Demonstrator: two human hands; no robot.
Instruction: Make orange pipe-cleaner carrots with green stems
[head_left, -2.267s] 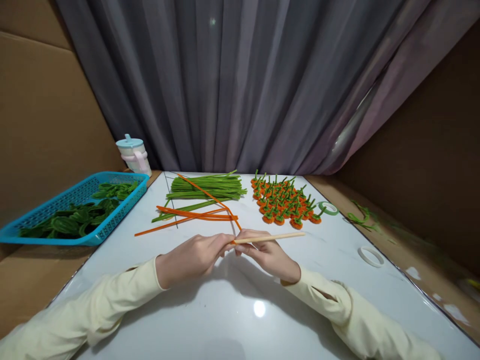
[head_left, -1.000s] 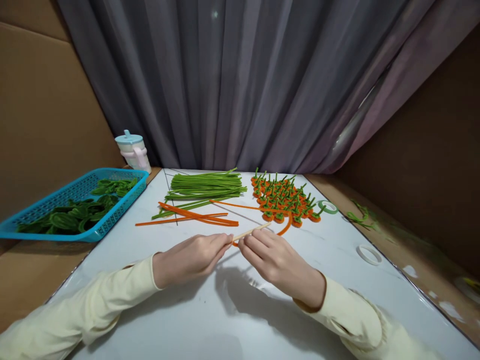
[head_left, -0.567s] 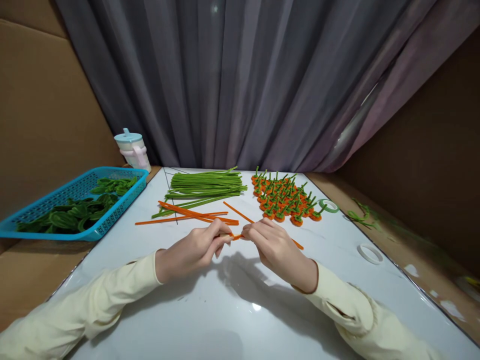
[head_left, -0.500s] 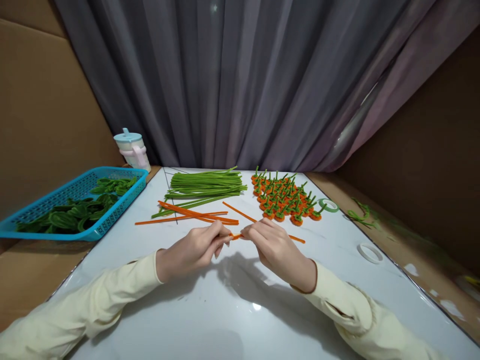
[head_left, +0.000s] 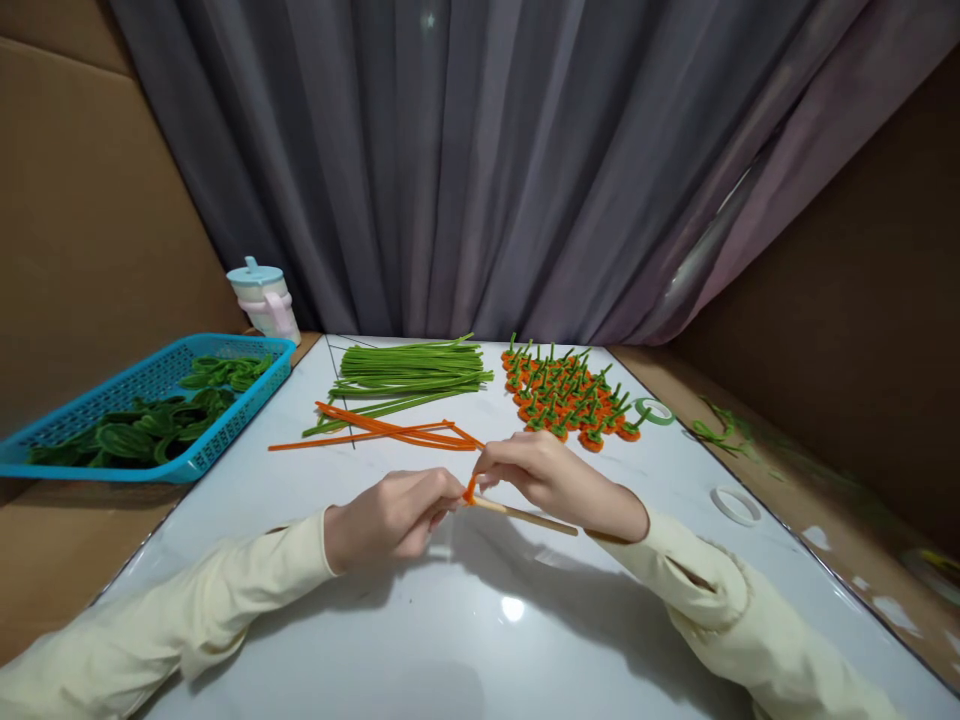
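In the middle of the white table, my left hand (head_left: 397,510) is closed, its fingertips pinching an orange pipe cleaner (head_left: 470,490) against a thin wooden stick (head_left: 532,518). The stick points to the right, its far end free below my right wrist. My right hand (head_left: 551,480) has its thumb and fingers closed on the pipe cleaner, just above the stick. Part of the orange strand shows beyond the right fingers. Just past my hands lie loose orange pipe cleaners (head_left: 397,432), and behind them a pile of green pipe cleaners (head_left: 412,370).
Several small orange pieces with green stems (head_left: 566,390) stand at the back right. Beside them lie a green tape roll (head_left: 660,415) and a white tape roll (head_left: 736,506). A blue basket (head_left: 199,465) of green leaf shapes and a lidded cup (head_left: 264,305) are at left.
The wooden stick has come into sight, pointing right. My right hand has turned and shifted slightly up and right, and the orange strand now bends around the stick's left end.
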